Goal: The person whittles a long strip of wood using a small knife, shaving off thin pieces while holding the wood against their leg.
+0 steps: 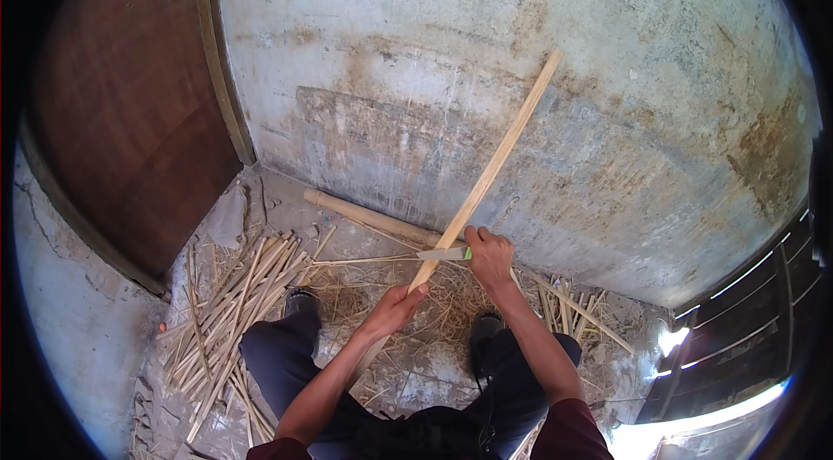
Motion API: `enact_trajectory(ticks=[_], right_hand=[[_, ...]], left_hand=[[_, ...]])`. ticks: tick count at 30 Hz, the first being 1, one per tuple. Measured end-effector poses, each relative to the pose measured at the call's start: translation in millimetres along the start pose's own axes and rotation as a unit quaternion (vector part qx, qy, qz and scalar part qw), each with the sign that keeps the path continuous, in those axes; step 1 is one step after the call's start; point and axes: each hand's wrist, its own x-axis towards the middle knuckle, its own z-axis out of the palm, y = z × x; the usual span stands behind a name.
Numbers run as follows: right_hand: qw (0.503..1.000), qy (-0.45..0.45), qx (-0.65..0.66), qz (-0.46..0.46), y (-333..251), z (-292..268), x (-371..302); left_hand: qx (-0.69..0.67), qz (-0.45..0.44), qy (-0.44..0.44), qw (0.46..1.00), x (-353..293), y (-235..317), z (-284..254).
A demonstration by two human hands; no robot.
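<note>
My left hand (395, 310) is closed round the lower part of a long, pale bamboo strip (496, 163), which slants up and to the right in front of the wall. My right hand (490, 253) grips a knife (444, 253) by its handle, of which a bit of bright green shows. The knife's blade points left and lies across the strip, just above my left hand. Below that hand the strip's lower end runs down beside my left forearm, partly hidden by it.
A heap of split strips (230, 321) covers the floor at left. More strips (573, 308) lie at right. A thick bamboo pole (369, 215) rests along the foot of the stained wall (486, 26). Shavings (347, 308) litter the floor between my feet. A brown door (121, 95) stands left.
</note>
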Motion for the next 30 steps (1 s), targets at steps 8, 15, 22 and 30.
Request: enact_trajectory(ticks=[8,15,22,30], right_hand=[[0.992,-0.11,0.05,-0.032,11.3,-4.4,-6.6],[0.96,-0.195,0.201,-0.002,-8.0,-3.1,-21.9],[0.948,-0.24,0.202,0.043,-7.5,3.1,-24.5],[0.966,-0.212,0.15,0.011,-7.9,7.0,-25.4]], left_hand=[[-0.003,0.017,-0.033,0.999,4.5,-15.7,-0.3],[-0.006,-0.008,0.021,1.0,5.2,-19.6,-8.5],[0.027,-0.001,0.032,0.999,6.3,-23.0,-8.8],[0.067,0.009,0.028,0.997,10.3,-33.6,-3.9]])
